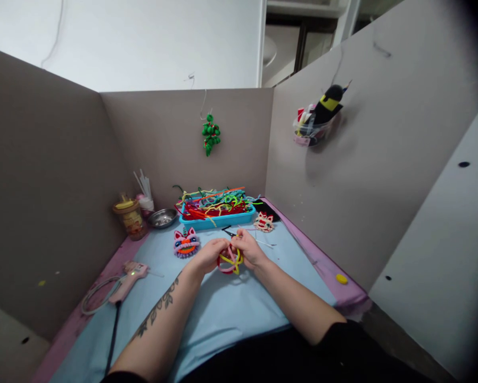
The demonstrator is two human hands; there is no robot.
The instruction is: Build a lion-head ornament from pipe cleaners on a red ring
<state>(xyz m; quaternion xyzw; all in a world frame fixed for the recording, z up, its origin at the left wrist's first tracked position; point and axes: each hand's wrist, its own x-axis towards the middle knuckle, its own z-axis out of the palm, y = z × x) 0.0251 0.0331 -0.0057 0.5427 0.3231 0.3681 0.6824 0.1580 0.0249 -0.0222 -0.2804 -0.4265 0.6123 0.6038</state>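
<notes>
Both of my hands meet over the middle of the light blue cloth. Between them is a rounded, open form of bent pipe cleaners (231, 263) in yellow, pink and red. My left hand (214, 252) pinches its upper left side, and my right hand (247, 249) has its fingers closed on the upper right side. The loops hang below my fingertips; the exact pinch points are hidden. Just beyond my hands lie dark-handled scissors (228, 232). A purple and orange fuzzy animal head (186, 243) sits left of my hands, and a cream and red one (264, 222) lies to the right.
A blue tray (219, 219) heaped with coloured pipe cleaners stands at the back. Left are a metal bowl (163, 218), a jar (130, 219) and a pink glue gun (130, 279) with its cable. Grey partitions (175, 138) enclose the table. A yellow lid-like disc (341, 279) lies right.
</notes>
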